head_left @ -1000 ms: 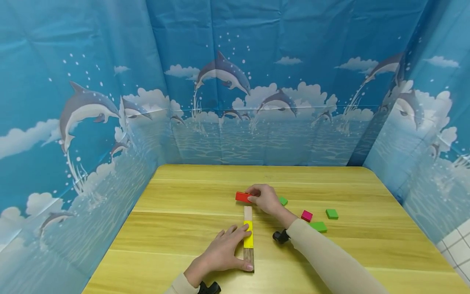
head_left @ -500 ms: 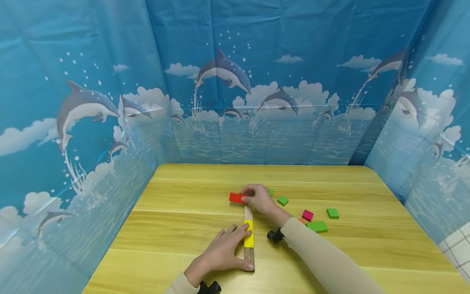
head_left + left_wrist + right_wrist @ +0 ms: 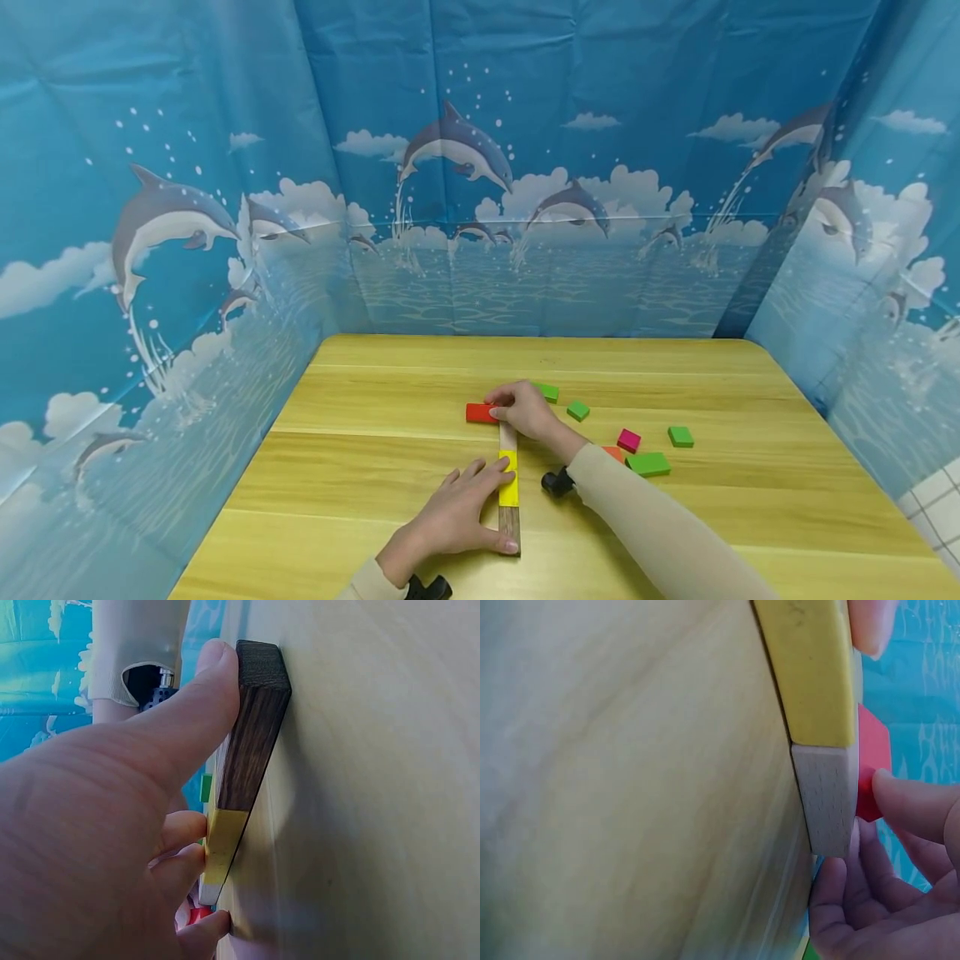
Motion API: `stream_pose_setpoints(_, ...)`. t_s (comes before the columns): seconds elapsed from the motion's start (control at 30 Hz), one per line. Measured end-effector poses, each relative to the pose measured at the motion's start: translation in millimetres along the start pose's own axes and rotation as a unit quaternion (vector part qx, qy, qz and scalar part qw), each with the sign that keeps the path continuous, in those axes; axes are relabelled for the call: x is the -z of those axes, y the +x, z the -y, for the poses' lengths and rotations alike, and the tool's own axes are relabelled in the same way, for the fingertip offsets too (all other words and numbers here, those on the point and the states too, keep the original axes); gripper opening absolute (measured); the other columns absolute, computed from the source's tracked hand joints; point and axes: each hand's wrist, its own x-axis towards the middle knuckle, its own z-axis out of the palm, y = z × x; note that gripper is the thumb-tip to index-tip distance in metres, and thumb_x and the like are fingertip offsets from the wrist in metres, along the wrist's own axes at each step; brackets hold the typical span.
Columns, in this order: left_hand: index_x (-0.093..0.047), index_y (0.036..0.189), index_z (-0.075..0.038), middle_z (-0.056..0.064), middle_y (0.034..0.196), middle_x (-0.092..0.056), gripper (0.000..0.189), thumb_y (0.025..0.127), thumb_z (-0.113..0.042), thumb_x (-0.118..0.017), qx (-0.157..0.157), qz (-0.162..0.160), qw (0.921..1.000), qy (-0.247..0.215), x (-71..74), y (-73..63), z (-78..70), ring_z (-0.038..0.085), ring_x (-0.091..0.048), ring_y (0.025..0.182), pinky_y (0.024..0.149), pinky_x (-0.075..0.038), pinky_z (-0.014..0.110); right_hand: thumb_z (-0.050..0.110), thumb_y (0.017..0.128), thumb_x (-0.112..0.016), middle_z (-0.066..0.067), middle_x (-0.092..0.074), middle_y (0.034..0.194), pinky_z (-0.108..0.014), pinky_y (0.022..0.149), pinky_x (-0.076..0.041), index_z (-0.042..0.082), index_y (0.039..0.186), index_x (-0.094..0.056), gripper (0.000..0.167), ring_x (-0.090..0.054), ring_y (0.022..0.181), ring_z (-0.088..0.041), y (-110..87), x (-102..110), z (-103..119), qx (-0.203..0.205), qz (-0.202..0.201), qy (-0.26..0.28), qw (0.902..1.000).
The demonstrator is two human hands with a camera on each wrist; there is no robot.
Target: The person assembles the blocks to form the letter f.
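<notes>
In the lower centre of the head view, the right hand (image 3: 528, 412) pinches a red block (image 3: 479, 413) by the pale block (image 3: 508, 437). The left hand's (image 3: 453, 512) fingers spread wide, touching the yellow block (image 3: 508, 495), thumb on the dark brown block (image 3: 509, 525).

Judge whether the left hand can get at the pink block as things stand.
Probably not by a straight path: the right forearm lies between the left hand and the pink block. Nothing covers the pink block, though, so reaching over might work.
</notes>
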Motion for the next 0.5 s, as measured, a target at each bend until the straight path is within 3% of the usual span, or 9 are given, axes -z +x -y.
stream_pose_setpoints(0.5,-0.044,0.153,-0.025,-0.008,0.164,-0.026,0.093,0.077,-0.069,-0.074,0.001,-0.001,1.0000,0.003,0.1,1.5,0.3,0.033,-0.023,0.150,0.113,-0.023,0.066,0.012,0.096,-0.070,0.002,-0.071,0.101,-0.034,0.076,-0.055,0.015,0.108,-0.078,0.015,-0.064,0.090,-0.014,4.8,0.4,-2.6,-0.039,0.018,-0.016,0.9990)
